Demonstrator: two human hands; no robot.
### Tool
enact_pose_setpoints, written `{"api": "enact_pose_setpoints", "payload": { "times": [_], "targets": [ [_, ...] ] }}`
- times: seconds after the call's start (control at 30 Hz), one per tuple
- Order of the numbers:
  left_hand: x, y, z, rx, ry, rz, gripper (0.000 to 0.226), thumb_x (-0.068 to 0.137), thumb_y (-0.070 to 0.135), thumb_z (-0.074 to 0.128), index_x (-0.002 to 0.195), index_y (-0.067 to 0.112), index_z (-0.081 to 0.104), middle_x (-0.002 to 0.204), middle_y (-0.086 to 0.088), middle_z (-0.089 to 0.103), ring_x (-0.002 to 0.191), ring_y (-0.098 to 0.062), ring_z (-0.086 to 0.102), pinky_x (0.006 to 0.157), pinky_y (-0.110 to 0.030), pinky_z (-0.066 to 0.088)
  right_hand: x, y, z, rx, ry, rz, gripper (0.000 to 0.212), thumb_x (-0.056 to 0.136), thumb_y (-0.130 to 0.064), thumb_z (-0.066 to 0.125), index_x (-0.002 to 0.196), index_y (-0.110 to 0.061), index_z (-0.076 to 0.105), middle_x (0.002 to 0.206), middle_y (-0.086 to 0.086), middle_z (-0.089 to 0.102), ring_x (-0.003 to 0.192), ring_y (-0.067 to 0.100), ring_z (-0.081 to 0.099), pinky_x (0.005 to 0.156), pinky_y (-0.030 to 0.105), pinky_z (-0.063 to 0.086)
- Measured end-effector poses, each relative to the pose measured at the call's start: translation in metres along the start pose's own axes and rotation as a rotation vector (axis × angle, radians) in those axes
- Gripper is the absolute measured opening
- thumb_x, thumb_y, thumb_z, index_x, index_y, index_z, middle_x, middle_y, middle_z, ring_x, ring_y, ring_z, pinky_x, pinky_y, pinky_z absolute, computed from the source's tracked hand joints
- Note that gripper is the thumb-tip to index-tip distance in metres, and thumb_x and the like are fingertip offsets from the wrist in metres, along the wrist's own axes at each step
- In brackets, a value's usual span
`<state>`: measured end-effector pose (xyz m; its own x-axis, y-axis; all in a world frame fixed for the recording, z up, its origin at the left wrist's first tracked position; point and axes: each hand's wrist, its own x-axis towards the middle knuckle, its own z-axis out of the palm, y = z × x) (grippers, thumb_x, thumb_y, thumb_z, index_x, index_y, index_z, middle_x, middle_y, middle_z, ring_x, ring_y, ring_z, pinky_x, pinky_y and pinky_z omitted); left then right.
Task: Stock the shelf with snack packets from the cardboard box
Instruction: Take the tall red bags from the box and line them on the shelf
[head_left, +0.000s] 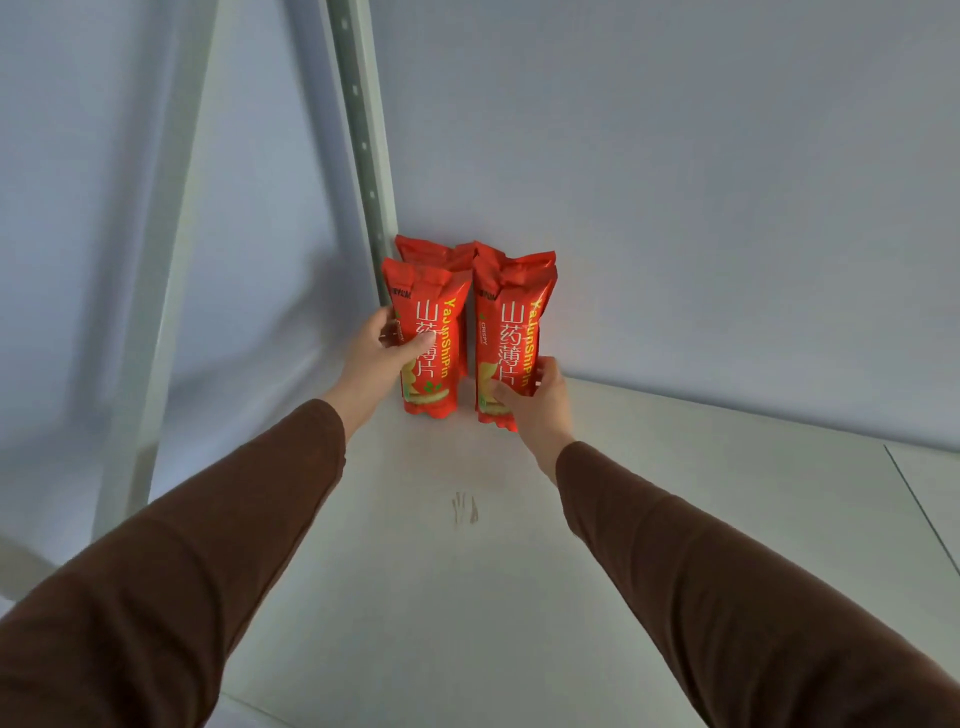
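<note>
Several red snack packets stand upright in the far left corner of the white shelf (467, 597), against the back wall. My left hand (376, 358) grips the front left packet (434, 312) by its left side, thumb across its face. My right hand (537, 402) holds the front right packet (511, 322) low at its right edge. Both front packets rest on the shelf board, close beside each other. Behind them the tops of two more packets (441, 249) show; the rest of those is hidden. The cardboard box is not in view.
A grey perforated upright post (363, 130) rises at the shelf's left rear corner, right beside the packets. A white slanted frame bar (166, 260) stands further left. The shelf board stretches bare to the right, with a seam (919, 509) near the right edge.
</note>
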<state>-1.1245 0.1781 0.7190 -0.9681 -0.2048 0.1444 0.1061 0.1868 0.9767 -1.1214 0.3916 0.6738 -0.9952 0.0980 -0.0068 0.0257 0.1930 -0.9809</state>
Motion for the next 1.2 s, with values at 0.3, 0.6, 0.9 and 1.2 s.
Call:
{"api": "enact_pose_setpoints", "payload": {
  "times": [0.3,0.6,0.9,1.2],
  "targets": [
    [0.027,-0.012,0.0,-0.044,-0.06,-0.019,0.062,0.082,0.034,0.081,0.136,0.024,0.053,0.127,0.006,0.066,0.113,-0.009,0.066,0.091,-0.029,0.054,0.019,0.006,0.007,-0.031,-0.002,-0.024,0.066,0.086,-0.04,0.078,0.139,-0.023,0.043,0.134,-0.001,0.057,0.117,0.02,0.06,0.089,0.036,0.058],
    [0.002,-0.017,-0.003,0.072,-0.002,-0.075,0.076,0.081,0.034,0.082,0.145,0.019,0.044,0.134,0.001,0.058,0.121,-0.013,0.059,0.095,-0.029,0.051,0.004,0.011,-0.009,-0.149,0.016,-0.057,0.077,0.083,-0.038,0.081,0.144,-0.022,0.038,0.142,0.0,0.048,0.129,0.02,0.048,0.107,0.044,0.047],
    [-0.122,-0.013,-0.002,0.632,0.184,-0.004,0.049,0.09,0.031,0.072,0.133,0.015,0.057,0.135,-0.003,0.059,0.125,-0.02,0.054,0.101,-0.03,0.038,-0.065,0.008,-0.05,-0.534,-0.261,-0.427,0.044,0.093,-0.032,0.068,0.132,-0.019,0.054,0.136,0.002,0.05,0.126,0.022,0.039,0.106,0.04,0.039],
    [-0.37,-0.012,0.005,0.884,0.373,-0.212,0.043,0.095,0.032,0.065,0.135,0.02,0.056,0.134,-0.003,0.057,0.125,-0.023,0.049,0.103,-0.031,0.034,-0.212,0.026,-0.075,-0.662,-0.728,-0.763,0.042,0.091,-0.032,0.065,0.131,-0.022,0.056,0.135,-0.001,0.051,0.126,0.023,0.042,0.1,0.038,0.04]
  ]
}}
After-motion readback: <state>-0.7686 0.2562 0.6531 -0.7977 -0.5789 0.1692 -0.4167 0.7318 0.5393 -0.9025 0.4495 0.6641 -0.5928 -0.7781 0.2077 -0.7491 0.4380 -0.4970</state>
